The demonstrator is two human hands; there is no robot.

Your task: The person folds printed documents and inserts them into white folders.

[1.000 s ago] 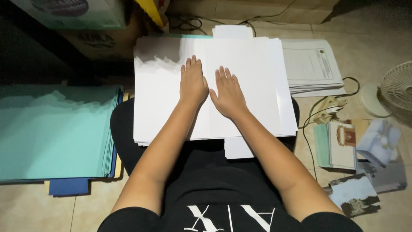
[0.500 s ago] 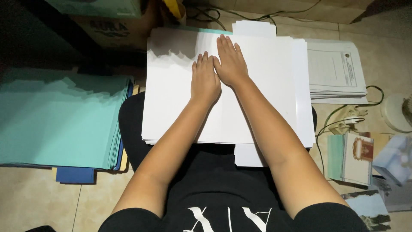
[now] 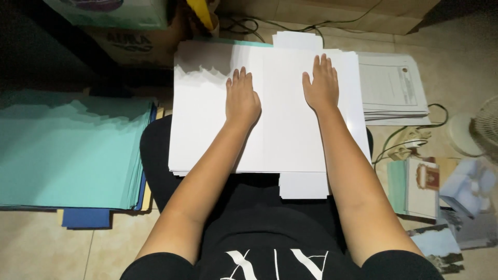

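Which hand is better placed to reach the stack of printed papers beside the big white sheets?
Probably the right hand. It lies flat near the right edge of the white sheets, close to the printed papers. The left hand lies nearer the middle, farther away.

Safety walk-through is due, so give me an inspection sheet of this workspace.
Surface: tiled floor; the person sits on it with a stack on the lap.
Job's things: stack of white sheets, edges roughly squared, a few sheets sticking out top and bottom.
Clutter: teal paper pile on blue sheets, printed papers, booklets, cardboard boxes.
Grippers: left hand and right hand lie flat on the white sheets, apart, fingers straight, holding nothing.
Cables: black cable loops right of the stack; more wires beyond it.
Surroundings: white fan at right edge.
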